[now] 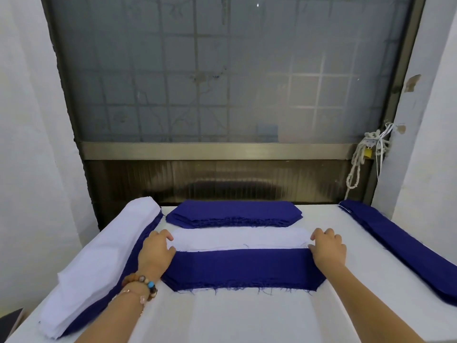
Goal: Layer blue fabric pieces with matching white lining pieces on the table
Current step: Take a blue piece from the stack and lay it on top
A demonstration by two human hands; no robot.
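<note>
- One big desk (247, 318) with a white cover holds everything.
- Long white pile (99, 263) lies on blue cloth along the left edge.
- Long blue pile (400, 246) lies along the right edge.
- Blue fabric piece (242, 268) lies in the middle, near the person.
- Far blue pile (235, 212) sits by the window.
- White lining piece (239, 237) lies between those two, its near edge over the blue fabric piece.
- Left grip (157, 251) and right grip (327, 248) seem to pinch the lining's two ends, with fingers curled.
- Bead bracelet (142, 284) circles the left wrist.
</note>
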